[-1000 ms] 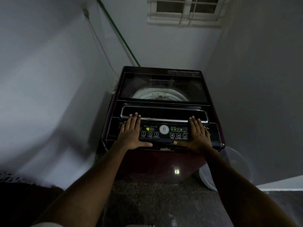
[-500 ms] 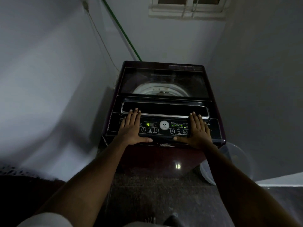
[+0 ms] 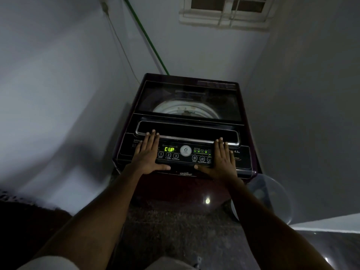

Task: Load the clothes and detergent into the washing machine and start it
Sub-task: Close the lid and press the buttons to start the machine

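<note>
A dark maroon top-loading washing machine (image 3: 194, 184) stands in a corner, its glass lid (image 3: 187, 98) down, with the pale drum rim showing through it. The control panel (image 3: 185, 152) at the front is lit and its green display (image 3: 169, 149) reads "CUP". My left hand (image 3: 148, 152) lies flat on the panel's left end, fingers straight, thumb along the front edge. At the panel's right end my right hand (image 3: 224, 158) rests flat the same way. No clothes or detergent are visible.
White walls close in on the left, back and right. A green hose (image 3: 148, 38) and a thin cord (image 3: 120, 45) run down the back wall. A translucent plastic tub (image 3: 270, 193) sits on the floor to the machine's right. A window (image 3: 226, 10) is high up.
The display changed from a green "4" to "CUP". Both hands stayed flat on the panel; the view shifted slightly.
</note>
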